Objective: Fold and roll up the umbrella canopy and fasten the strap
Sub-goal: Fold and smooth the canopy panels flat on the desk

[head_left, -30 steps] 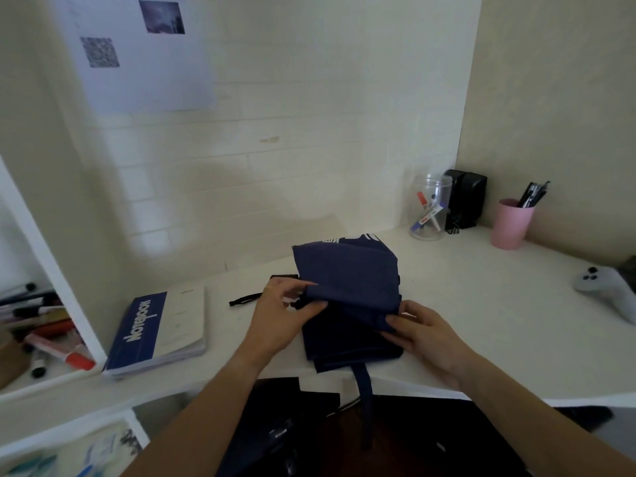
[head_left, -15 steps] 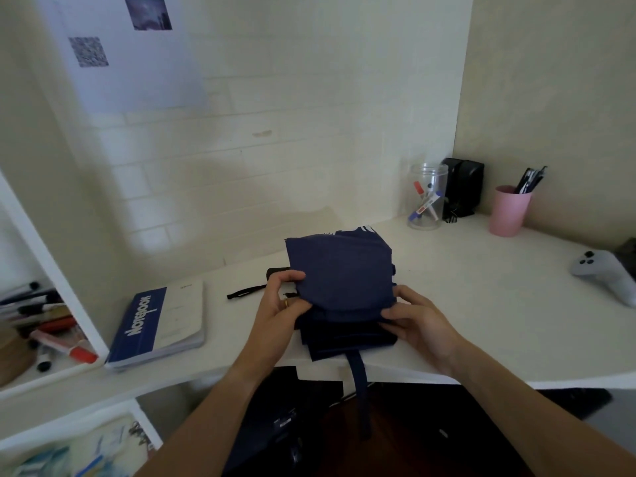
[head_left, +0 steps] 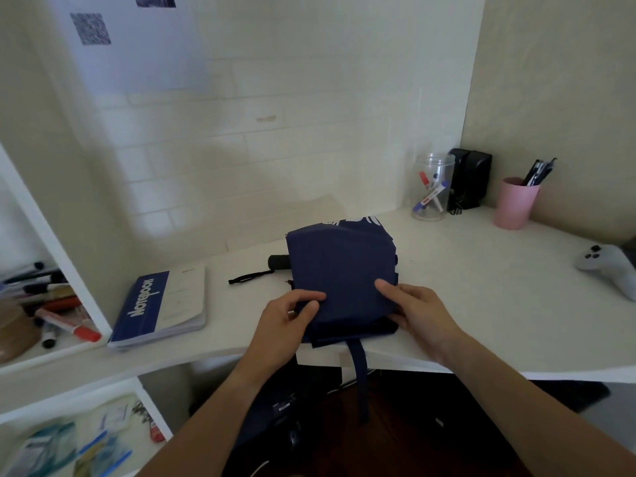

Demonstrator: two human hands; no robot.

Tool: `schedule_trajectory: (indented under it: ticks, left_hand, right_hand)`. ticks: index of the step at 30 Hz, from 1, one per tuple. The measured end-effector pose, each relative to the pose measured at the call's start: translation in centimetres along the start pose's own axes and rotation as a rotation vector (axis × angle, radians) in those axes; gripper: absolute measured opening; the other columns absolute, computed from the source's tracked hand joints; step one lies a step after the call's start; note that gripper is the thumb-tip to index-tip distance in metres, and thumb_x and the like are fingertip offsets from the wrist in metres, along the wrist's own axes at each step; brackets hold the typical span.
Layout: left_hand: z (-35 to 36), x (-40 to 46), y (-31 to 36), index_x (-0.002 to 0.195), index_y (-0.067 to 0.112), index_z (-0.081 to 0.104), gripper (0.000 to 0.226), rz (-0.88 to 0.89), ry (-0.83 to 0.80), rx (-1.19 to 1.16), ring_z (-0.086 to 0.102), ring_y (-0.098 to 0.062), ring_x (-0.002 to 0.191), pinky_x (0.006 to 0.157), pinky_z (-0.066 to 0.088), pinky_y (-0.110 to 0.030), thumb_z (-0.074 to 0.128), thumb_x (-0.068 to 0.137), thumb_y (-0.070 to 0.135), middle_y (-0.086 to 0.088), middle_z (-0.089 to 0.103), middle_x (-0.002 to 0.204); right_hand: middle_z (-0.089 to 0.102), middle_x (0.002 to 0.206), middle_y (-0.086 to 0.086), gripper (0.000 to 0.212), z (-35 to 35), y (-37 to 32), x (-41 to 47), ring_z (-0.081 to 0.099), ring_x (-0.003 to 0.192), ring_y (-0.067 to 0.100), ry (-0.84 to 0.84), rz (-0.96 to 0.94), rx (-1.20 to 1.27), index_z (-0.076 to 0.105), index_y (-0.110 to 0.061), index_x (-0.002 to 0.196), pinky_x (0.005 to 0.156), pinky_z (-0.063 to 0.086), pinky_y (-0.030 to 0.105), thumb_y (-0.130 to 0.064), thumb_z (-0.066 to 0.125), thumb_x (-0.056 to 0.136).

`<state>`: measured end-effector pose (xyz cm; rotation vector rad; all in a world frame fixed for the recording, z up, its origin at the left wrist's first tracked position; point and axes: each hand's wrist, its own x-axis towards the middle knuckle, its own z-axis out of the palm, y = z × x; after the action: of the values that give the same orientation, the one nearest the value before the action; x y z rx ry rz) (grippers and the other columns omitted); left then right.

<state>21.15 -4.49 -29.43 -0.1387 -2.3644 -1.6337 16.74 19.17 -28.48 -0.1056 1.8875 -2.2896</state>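
the left grip (head_left: 286, 321) pinches the near left edge of the folded navy canopy (head_left: 340, 266), which lies flat on the bench (head_left: 481, 287), reaching away from both grips. the right grip (head_left: 420, 309) clasps its near right edge, forefinger on top. the strap (head_left: 358, 370) hangs off the bench edge between them. the handle (head_left: 278, 262) pokes out beyond the left grip.

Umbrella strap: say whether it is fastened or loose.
Loose: the strap hangs free over the desk edge, below the folded canopy, wrapped round nothing.
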Motion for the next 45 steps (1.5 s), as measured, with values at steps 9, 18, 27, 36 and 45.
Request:
schedule_trajectory:
  ticks: [9, 18, 27, 36, 45]
  left_hand:
    - [-0.4, -0.4, -1.6, 0.112, 0.031, 0.078, 0.024, 0.058, 0.059, 0.233, 0.07, -0.006, 0.097, 0.09, 0.057, -0.025, 0.069, 0.095, 0.017, 0.019, 0.075, 0.105]
    - [0.0, -0.5, -1.5, 0.119, 0.029, 0.075, 0.025, 0.054, 0.023, 0.174, 0.069, 0.001, 0.101, 0.094, 0.058, -0.029, 0.07, 0.095, 0.023, 0.014, 0.076, 0.108]
    - [-0.2, -0.5, -1.6, 0.126, 0.029, 0.071, 0.035, 0.064, -0.001, 0.288, 0.068, -0.009, 0.078, 0.079, 0.055, -0.019, 0.074, 0.091, 0.031, 0.008, 0.071, 0.077]
    - [0.0, 0.2, 0.8, 0.143, 0.025, 0.056, 0.058, 0.59, -0.193, 0.952, 0.038, -0.025, 0.142, 0.12, 0.034, -0.042, 0.057, 0.084, 0.028, -0.005, 0.047, 0.149]
    - [-0.2, 1.4, -1.4, 0.159, 0.049, 0.008, 0.056, 0.442, -0.543, 1.064, -0.008, -0.005, 0.156, 0.129, 0.002, -0.037, 0.014, 0.104, 0.044, 0.014, -0.001, 0.171]
  right_hand:
    - [0.056, 0.07, 0.004, 0.027, 0.2, 0.7, -0.4, 0.052, 0.068, 0.017, 0.161, -0.149, -0.367, 0.051, -0.01, 0.075, 0.063, 0.045, 0.023, 0.007, 0.072, 0.079]
    - [0.065, 0.084, 0.027, 0.008, 0.4, 0.1, -1.4, 0.061, 0.076, 0.02, 0.095, -0.259, -0.348, 0.075, -0.018, 0.083, 0.075, 0.049, 0.033, -0.022, 0.082, 0.081]
    - [0.074, 0.076, -0.001, 0.014, -0.9, 0.0, -1.0, 0.068, 0.078, 0.014, 0.136, -0.162, -0.832, 0.076, -0.027, 0.093, 0.065, 0.043, 0.017, -0.023, 0.082, 0.081]
    - [0.064, 0.066, -0.012, 0.03, -0.1, 0.8, -0.8, 0.056, 0.065, -0.001, 0.12, -0.251, -1.154, 0.07, -0.024, 0.117, 0.059, 0.035, 0.007, -0.022, 0.07, 0.087]
    - [0.044, 0.156, -0.005, 0.049, 0.6, -0.5, 0.1, 0.036, 0.146, 0.017, -0.267, -0.699, -1.492, 0.047, -0.026, 0.149, 0.118, 0.033, 0.034, -0.04, 0.032, 0.105]
